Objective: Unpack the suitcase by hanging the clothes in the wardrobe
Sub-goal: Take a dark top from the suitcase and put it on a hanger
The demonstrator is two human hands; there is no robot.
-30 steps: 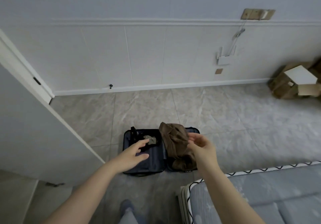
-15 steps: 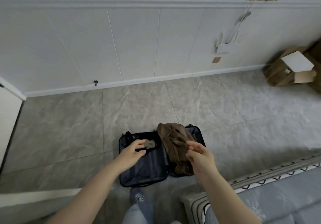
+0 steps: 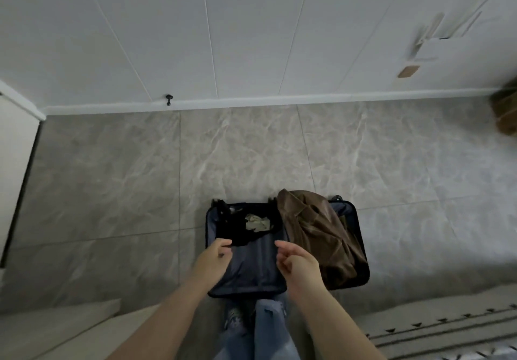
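Left hand (image 3: 214, 257) fingers (image 3: 223, 243) touch black garment (image 3: 240, 229).

Suitcase (image 3: 355, 248): dark shell, lined with smooth navy fabric of slight sheen. Brown garment (image 3: 316, 231): soft, matt cloth, creased, faintly velvety. Black garment (image 3: 235, 228): matt cloth. Olive item (image 3: 257, 223): crumpled, matt; material was unclear. Floor (image 3: 251, 152): polished grey marble-look tile, veined. Wall (image 3: 223, 29): smooth, matt white panels. Jeans (image 3: 268, 331): faded blue denim.
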